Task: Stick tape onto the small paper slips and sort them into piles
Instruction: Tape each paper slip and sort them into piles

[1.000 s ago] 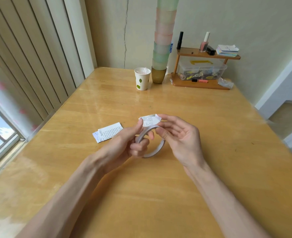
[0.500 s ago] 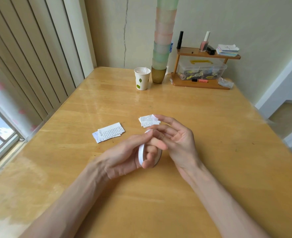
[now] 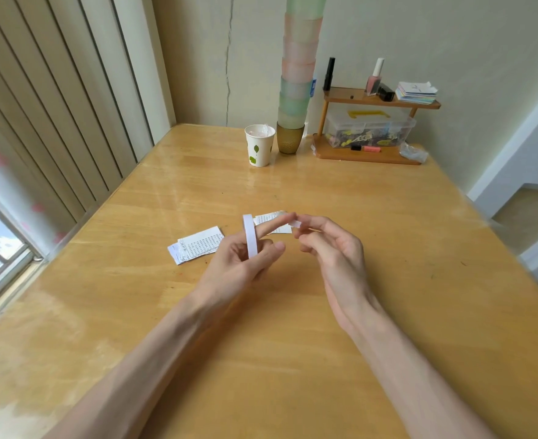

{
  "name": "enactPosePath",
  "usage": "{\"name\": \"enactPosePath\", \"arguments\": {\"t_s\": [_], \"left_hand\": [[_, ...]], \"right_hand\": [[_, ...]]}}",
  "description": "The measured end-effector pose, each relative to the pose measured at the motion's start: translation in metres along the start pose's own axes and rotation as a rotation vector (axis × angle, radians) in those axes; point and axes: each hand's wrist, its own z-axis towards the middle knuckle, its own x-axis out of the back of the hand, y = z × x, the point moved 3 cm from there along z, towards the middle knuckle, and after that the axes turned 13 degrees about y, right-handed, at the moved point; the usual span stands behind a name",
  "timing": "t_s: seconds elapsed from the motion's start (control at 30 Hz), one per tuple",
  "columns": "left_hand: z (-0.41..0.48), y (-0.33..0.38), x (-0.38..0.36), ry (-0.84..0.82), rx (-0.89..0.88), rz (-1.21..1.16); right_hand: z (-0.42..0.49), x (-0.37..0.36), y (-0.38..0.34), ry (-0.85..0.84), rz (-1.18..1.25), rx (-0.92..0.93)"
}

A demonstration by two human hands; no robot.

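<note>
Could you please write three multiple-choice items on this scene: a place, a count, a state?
1. Where is the white, leaf-printed paper cup?
A. beside the amber ribbed glass
B. on the wooden shelf
C. between the hands
2. How many piles of printed paper slips lie on the wooden table?
A. one
B. two
C. four
3. The white tape roll is
A. flat on the table
B. inside the cup
C. upright in the left hand
1 A: they stand side by side. 2 B: one left of the hands, one behind the fingertips. 3 C: the left hand grips it; the right hand pinches a white strip.
</note>
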Motion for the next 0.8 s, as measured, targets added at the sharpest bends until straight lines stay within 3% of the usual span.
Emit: {"name": "enactPosePath", "arguments": {"t_s": [0.37, 0.8], "left_hand": [[0.006, -0.004, 0.008, 0.346, -0.070, 0.069], [0.005, -0.003, 0.010, 0.408, -0.102, 0.133]], "right_hand": [[0.000, -0.002, 0.006, -0.097, -0.052, -0.053], [-0.006, -0.004, 0.004, -0.093, -0.059, -0.041]]}}
